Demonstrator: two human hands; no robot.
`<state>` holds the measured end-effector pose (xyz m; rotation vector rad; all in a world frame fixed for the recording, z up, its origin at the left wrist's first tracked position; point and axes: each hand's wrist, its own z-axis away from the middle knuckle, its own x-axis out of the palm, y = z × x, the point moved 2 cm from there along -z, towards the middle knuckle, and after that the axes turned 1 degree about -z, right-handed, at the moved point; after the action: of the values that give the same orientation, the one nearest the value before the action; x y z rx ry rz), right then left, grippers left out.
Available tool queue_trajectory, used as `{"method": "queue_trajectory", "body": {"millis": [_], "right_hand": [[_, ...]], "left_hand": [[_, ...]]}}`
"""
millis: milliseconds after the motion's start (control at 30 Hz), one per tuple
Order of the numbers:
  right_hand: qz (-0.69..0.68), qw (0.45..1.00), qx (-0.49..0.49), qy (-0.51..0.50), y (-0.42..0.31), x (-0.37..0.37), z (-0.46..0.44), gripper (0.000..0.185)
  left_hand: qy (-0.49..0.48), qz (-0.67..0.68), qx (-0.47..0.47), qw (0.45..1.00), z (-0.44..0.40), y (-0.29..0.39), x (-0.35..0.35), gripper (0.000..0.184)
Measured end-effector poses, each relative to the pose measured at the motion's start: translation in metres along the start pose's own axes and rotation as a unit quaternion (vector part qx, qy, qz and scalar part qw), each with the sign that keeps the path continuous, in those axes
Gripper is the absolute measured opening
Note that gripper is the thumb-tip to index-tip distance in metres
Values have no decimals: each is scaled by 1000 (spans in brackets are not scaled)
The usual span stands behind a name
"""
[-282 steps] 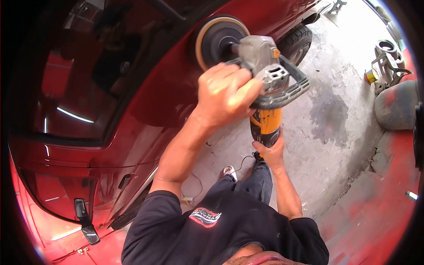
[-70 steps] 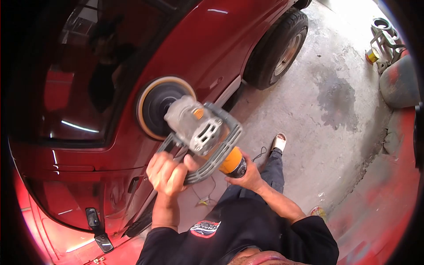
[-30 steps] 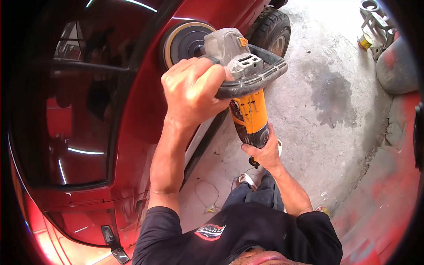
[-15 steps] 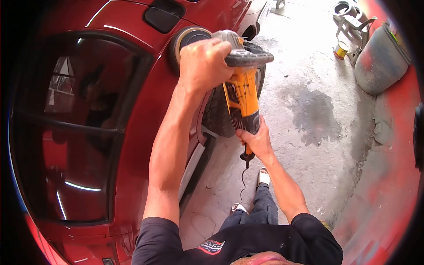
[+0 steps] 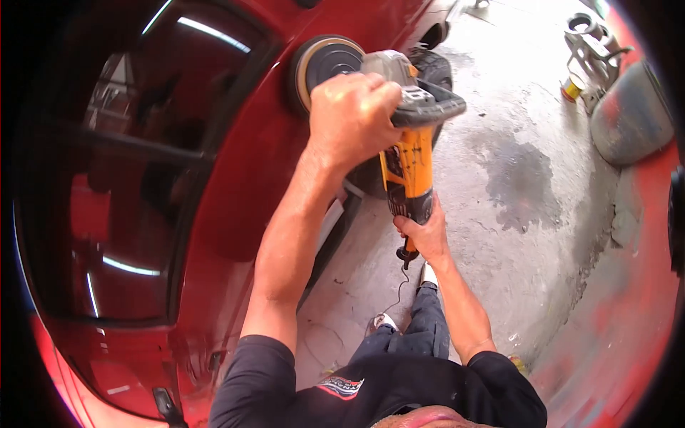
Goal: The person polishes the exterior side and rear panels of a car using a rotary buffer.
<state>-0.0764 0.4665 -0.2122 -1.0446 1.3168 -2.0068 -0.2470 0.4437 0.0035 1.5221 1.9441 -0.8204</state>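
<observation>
A yellow and black electric polisher [image 5: 418,160] spans between my two hands, its round pad [image 5: 330,63] against the red car's side panel [image 5: 239,178]. My left hand [image 5: 353,118] is closed over the front of the polisher, on the grip by its grey head [image 5: 389,66]; the fingers' undersides are hidden. A black loop handle [image 5: 437,110] sticks out to the right of that hand. Lower down, my right hand [image 5: 427,232] wraps the rear end of the body, where the power cord [image 5: 401,285] hangs toward the floor.
The car's dark window [image 5: 150,185] fills the left side. A tyre [image 5: 433,68] shows behind the polisher. On the right stand a grey bin-like object [image 5: 631,118], a small yellow can [image 5: 572,88] and metal parts. The concrete floor [image 5: 471,285] has a dark stain [image 5: 524,182].
The polisher and both hands have shifted along the panel, away from the fuel flap and nearer my body. The view has also turned, so the flap is almost out of frame.
</observation>
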Motion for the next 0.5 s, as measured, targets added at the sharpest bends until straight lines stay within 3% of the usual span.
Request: {"method": "queue_trajectory", "body": {"millis": [67, 100, 200, 400, 467, 500], "right_hand": [[17, 999, -34, -8, 13, 13, 26, 66], [22, 1000, -7, -9, 23, 18, 40, 71], [76, 994, -76, -20, 44, 40, 85, 71], [72, 995, -22, -66, 88, 93, 183, 83], [97, 991, -12, -90, 113, 106, 212, 85], [92, 990, -8, -104, 127, 112, 227, 88]], "left_hand": [[-3, -1, -9, 1000, 32, 5, -27, 28], [8, 3, -7, 1000, 47, 10, -42, 27], [21, -3, -8, 1000, 94, 25, -86, 26], [38, -11, -26, 999, 196, 57, -179, 34], [-19, -40, -36, 998, 235, 67, -213, 21], [0, -51, -31, 998, 255, 74, -224, 20]]}}
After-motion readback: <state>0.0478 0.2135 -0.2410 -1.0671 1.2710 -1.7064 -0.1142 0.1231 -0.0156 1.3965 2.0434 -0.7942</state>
